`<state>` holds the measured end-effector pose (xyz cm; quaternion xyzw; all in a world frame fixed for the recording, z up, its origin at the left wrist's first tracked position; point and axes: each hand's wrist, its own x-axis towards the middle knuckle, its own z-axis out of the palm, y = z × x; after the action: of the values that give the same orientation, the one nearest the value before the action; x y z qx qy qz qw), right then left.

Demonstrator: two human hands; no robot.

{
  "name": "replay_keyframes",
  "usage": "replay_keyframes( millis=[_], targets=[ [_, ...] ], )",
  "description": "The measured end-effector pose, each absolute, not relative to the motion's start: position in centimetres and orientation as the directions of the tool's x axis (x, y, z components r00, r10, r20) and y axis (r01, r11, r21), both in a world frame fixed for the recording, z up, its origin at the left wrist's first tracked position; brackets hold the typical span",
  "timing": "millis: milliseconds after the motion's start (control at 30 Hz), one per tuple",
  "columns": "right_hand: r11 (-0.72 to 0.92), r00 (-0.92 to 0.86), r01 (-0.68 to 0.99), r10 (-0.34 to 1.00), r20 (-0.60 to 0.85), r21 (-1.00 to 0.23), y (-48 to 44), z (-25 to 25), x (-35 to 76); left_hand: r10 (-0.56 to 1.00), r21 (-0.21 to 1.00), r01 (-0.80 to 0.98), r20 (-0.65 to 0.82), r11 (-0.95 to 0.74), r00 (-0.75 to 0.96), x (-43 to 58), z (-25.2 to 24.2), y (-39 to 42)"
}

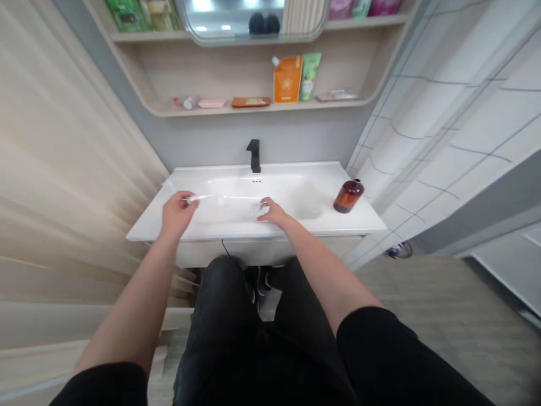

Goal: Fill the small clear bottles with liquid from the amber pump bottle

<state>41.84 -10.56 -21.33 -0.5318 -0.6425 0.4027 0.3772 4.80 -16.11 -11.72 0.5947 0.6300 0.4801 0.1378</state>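
Over the left part of the white sink (321, 225), my left hand (180, 214) is closed on a slim white stick-like thing (200, 197). Its thin end points right; its exact kind is unclear. My right hand (273, 214) reaches over the middle of the basin, thumb and fingers curled around a small whitish, partly clear thing (260, 208) too blurred to name. On the sink's right ledge stands an amber bottle (349, 196) with an uncapped neck and darker contents at the bottom. It is apart from both hands.
A black faucet (254, 155) rises behind the basin. Above it, a shelf (203, 110) holds an orange pouch (288, 79), a green tube (310, 76) and a brown tray (251, 102). A mirror (236, 40) hangs above. A curtain (63, 141) borders the left, a tiled wall (448, 124) the right.
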Motion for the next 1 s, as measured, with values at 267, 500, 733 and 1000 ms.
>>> replay_keyframes(
  millis=[267, 500, 733, 1000],
  targets=[
    [0.125, -0.065, 0.49, 0.992, 0.107, -0.863, -10.9, -20.8, 41.9, 0.973, 0.969, 0.187, 0.19, -0.164, -0.128, 18.1, -17.7, -11.7],
    [0.121, -0.067, 0.604, 0.993, 0.102, -0.787, -10.5, -21.3, 41.3, 0.972, 0.975, 0.174, 0.167, -0.138, -0.163, 17.6, -19.3, -11.0],
    [0.153, -0.097, 0.637, 0.988, 0.118, -0.756, -10.9, -20.8, 41.0, 0.979, 0.939, 0.33, 0.146, -0.091, -0.144, 17.8, -19.5, -10.7],
    [0.307, -0.217, 0.576, 0.951, 0.221, -0.758, -11.5, -20.1, 41.3, 0.966, 0.804, 0.535, 0.224, -0.259, 0.131, 18.8, -19.5, -10.8]
  ],
)
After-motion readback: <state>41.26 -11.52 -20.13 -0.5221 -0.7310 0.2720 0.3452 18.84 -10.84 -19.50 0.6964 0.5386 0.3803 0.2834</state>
